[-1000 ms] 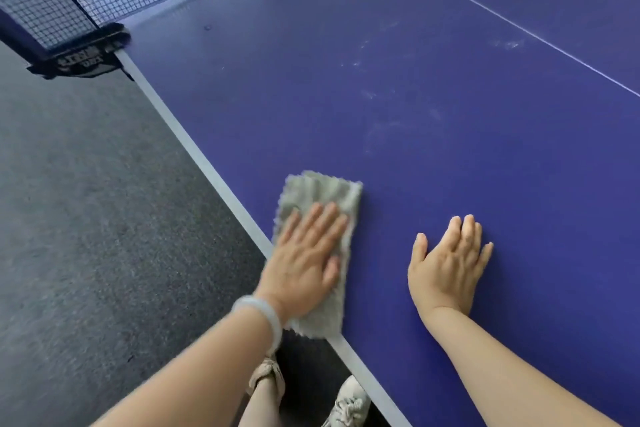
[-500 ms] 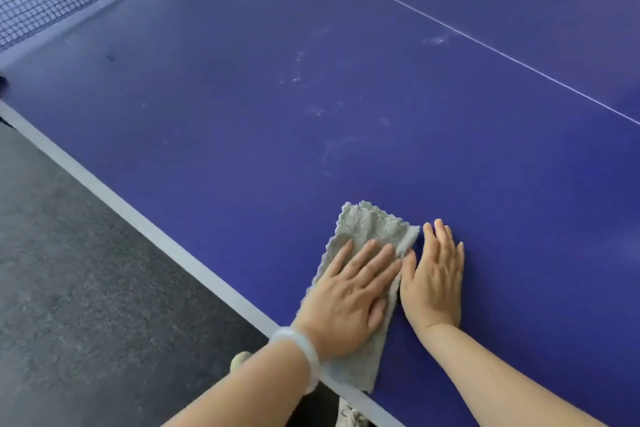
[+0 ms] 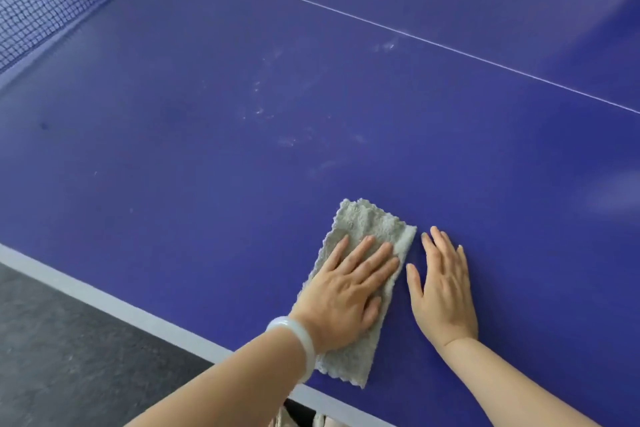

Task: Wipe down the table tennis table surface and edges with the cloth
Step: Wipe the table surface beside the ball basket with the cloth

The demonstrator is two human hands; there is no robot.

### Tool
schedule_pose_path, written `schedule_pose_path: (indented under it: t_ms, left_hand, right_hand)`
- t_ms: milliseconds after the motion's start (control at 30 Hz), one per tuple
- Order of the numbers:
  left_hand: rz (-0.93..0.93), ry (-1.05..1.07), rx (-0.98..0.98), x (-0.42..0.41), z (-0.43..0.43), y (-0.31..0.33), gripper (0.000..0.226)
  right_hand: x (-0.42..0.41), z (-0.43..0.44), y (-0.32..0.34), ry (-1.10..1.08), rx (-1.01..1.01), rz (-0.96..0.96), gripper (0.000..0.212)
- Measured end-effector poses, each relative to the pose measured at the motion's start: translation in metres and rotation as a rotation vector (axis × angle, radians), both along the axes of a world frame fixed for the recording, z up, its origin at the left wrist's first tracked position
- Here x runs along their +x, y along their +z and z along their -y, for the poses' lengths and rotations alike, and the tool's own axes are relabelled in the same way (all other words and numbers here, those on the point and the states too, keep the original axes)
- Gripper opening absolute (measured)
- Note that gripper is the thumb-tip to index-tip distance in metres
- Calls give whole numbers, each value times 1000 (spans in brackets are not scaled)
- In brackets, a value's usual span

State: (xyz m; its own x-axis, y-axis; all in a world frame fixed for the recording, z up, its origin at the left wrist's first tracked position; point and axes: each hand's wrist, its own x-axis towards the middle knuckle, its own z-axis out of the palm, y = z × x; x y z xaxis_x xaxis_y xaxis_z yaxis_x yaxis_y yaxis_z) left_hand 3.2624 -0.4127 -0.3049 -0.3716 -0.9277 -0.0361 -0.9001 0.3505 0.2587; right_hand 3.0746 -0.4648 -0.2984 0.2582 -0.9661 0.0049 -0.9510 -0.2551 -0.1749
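Grey folded cloth (image 3: 375,224) lay flat on the blue table tennis table (image 3: 173,156), lower centre of the frame, its near end close to the pale edge stripe (image 3: 104,300). Left hand (image 3: 348,293) pressed palm-down on the cloth, fingers straight and slightly spread, nothing gripped; the far end of the cloth showed beyond the fingertips. A pale bracelet (image 3: 299,340) sat on the left wrist. Right hand (image 3: 445,291) rested flat on the bare table surface just right of the cloth, fingers straight and together, thumb out toward the cloth's edge; could not tell whether thumb and cloth touched. Right hand held nothing.

Whitish smudges (image 3: 266,107) were visible on the surface at mid-frame, well above the cloth. A thin white line (image 3: 398,32) ran diagonally from upper centre to the right edge. The net (image 3: 38,0) occupied the upper left corner. Dark grey floor (image 3: 62,367) filled the lower left, beyond the table edge.
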Motion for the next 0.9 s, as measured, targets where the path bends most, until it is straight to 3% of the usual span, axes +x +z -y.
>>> schedule_pose_path:
  t_ms: [67, 233, 400, 500, 667, 767, 900]
  left_hand:
    - [14, -14, 3, 32, 26, 0, 59]
    - [68, 321, 4, 112, 78, 4, 60]
    - [39, 303, -25, 115, 78, -1, 59]
    - [31, 295, 4, 118, 81, 0, 61]
    - [29, 284, 41, 116, 80, 4, 61]
    - [21, 286, 49, 119, 79, 6, 62]
    - [11, 288, 60, 118, 80, 8, 61]
  right_hand:
    - [-2, 0, -1, 3, 3, 7, 65]
    - [-3, -1, -2, 4, 13, 6, 66]
    - [0, 0, 3, -15, 32, 61, 65]
    - [2, 7, 12, -59, 32, 85, 53]
    - [30, 69, 23, -135, 3, 30, 53]
    - [59, 121, 18, -266, 30, -4, 64]
    - [85, 160, 3, -482, 110, -19, 64]
